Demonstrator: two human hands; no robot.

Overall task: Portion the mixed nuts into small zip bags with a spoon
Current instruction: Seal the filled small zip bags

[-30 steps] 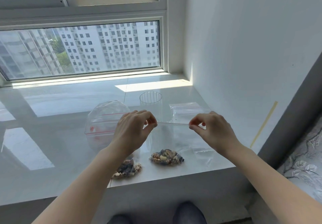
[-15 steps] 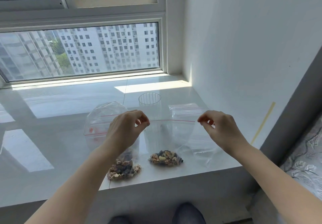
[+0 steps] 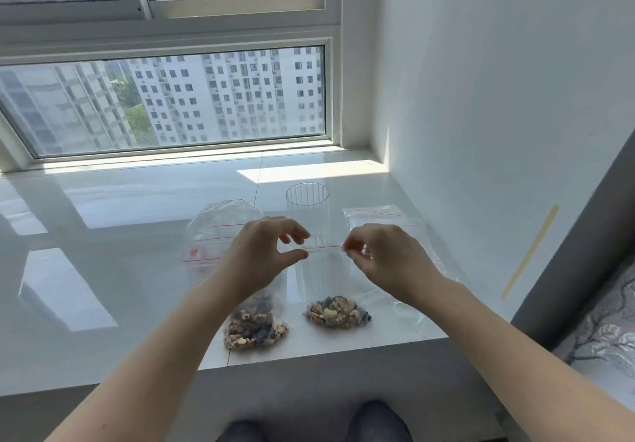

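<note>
Left hand (image 3: 261, 252) and right hand (image 3: 385, 256) each pinching the red zip strip of a clear plastic nut-filled bag (image 3: 330, 283), its bottom resting on the white windowsill (image 3: 137, 270), beside a second filled bag (image 3: 256, 330)

Both bare forearms reach forward and converge over the sill's near edge. The left hand (image 3: 261, 252) is raised with its back to the camera, thumb and curled fingers pinching one end of a bag's (image 3: 323, 270) strip. The right hand (image 3: 385, 256) faces it close by, fingertips pinching the other end.
</note>
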